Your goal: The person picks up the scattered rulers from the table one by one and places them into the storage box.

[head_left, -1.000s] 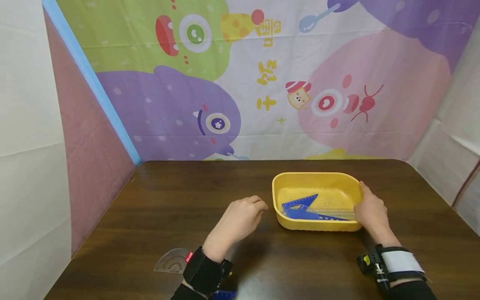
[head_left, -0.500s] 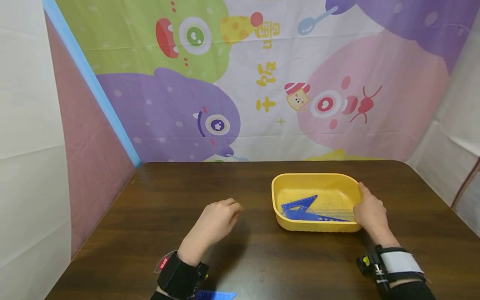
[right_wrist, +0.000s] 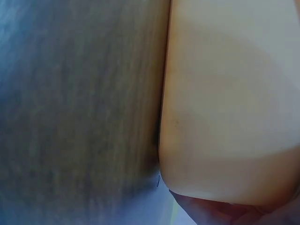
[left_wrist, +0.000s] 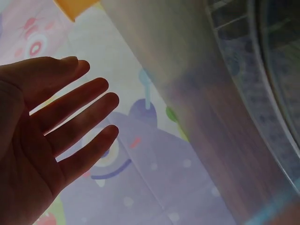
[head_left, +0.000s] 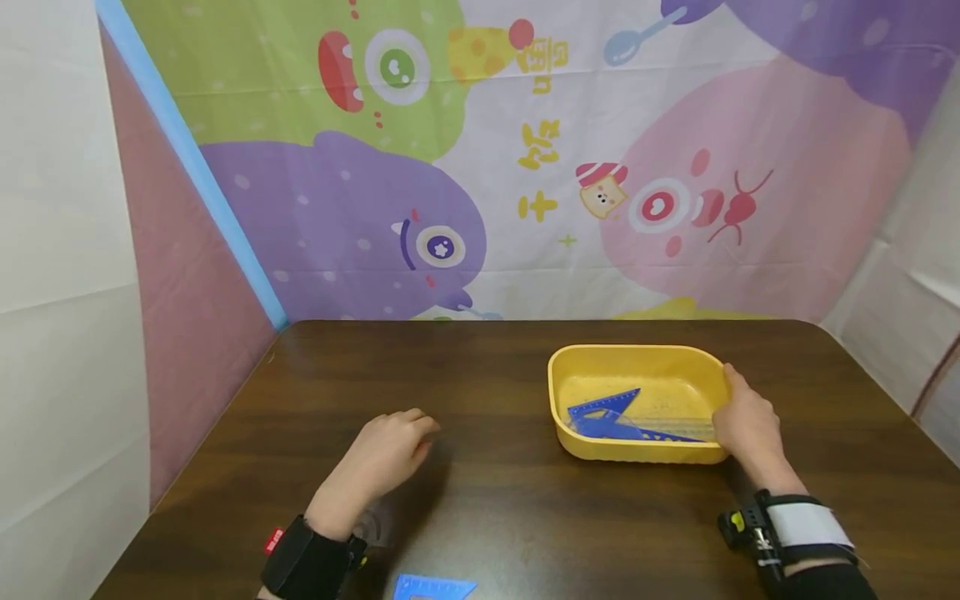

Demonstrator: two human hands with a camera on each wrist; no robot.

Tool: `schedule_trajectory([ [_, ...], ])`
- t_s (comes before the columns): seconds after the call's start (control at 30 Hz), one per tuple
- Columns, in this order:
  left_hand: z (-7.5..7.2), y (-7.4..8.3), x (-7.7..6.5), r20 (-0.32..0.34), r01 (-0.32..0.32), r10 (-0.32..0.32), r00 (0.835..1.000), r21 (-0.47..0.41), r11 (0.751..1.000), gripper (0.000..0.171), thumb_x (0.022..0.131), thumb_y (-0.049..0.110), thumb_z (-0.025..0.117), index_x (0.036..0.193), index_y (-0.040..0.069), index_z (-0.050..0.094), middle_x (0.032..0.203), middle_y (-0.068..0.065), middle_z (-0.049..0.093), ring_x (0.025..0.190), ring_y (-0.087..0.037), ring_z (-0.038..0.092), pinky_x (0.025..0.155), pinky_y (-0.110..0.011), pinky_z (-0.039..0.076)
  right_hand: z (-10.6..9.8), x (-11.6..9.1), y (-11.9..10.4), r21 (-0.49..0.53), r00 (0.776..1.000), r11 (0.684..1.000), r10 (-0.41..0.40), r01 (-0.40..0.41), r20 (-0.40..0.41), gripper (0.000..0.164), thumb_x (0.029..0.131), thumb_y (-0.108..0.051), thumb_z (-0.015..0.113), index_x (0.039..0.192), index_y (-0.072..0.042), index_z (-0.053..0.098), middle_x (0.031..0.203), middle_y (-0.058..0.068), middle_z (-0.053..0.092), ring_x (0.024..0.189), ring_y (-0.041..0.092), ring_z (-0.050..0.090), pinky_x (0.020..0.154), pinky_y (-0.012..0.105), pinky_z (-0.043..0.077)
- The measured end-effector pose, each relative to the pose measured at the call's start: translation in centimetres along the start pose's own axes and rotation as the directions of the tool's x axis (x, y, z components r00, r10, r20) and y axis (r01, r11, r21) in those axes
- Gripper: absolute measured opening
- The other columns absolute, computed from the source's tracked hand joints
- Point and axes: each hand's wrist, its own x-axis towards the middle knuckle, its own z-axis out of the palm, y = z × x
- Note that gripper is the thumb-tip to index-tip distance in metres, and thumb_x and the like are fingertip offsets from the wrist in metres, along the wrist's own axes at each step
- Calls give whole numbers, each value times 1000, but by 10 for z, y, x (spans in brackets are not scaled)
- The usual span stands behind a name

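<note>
My right hand (head_left: 750, 425) grips the right end of a yellow plastic basin (head_left: 637, 452), thumb along its rim. Inside the basin lie blue set squares (head_left: 607, 426) and a clear ruler (head_left: 678, 427). To the left, my left hand (head_left: 382, 454) hovers above the table, holding nothing; in the left wrist view this hand (left_wrist: 51, 126) has its fingers spread and relaxed. Beneath the left wrist is a clear protractor (head_left: 367, 528), largely covered by the arm. In the right wrist view the basin's side (right_wrist: 229, 103) fills the right half.
At the bottom edge of the head view, a blue set square (head_left: 433, 587) lies on the brown table (head_left: 495, 492), partly cut off. A cartoon-printed curtain (head_left: 525, 275) hangs behind the table, and pale cloth walls stand on both sides.
My left hand has moved left and slightly toward me, away from the basin. More of the blue set square at the bottom shows. My right hand and the basin have stayed in place.
</note>
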Motion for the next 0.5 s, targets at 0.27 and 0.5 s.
schedule_trajectory([
  [0.27, 2, -9, -18, 48, -14, 13, 999, 28, 1000, 23, 75, 14, 72, 97, 10, 67, 91, -2, 65, 80, -20, 64, 68, -36, 50, 2, 1, 0, 3, 1000, 1000, 11, -11, 12, 70, 84, 3, 38, 144, -1, 4, 136, 36, 25, 92, 43, 41, 81, 54, 40],
  [0.5, 0, -16, -30, 121, 28, -32, 992, 36, 999, 29, 74, 18, 73, 100, 9, 66, 93, -3, 65, 82, -23, 63, 70, -40, 49, 0, 1, 2, -3, 1000, 1000, -8, 8, -11, 69, 83, 3, 38, 144, 1, 6, 135, 37, 27, 91, 42, 41, 81, 55, 40],
])
